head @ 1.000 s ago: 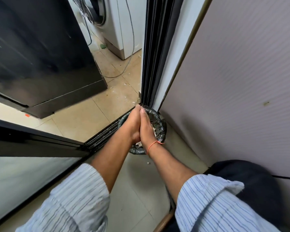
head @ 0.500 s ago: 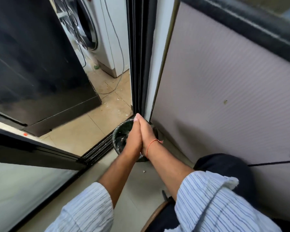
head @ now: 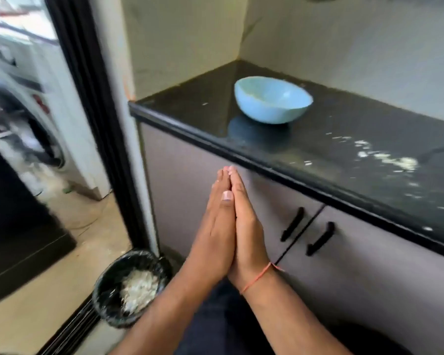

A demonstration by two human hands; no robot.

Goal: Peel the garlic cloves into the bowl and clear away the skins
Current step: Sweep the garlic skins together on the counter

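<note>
Now that the view is lifting from the bin (head: 132,285), the left hand (head: 213,231) and right hand (head: 248,226) are staying pressed flat, fingers straight, holding nothing; skins (head: 387,158) are remaining beside the bowl (head: 272,102)

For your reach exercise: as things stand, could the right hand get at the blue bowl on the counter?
Probably yes: the right hand is pressed flat against the left hand, holding nothing, and nothing stands between it and the blue bowl.
</note>
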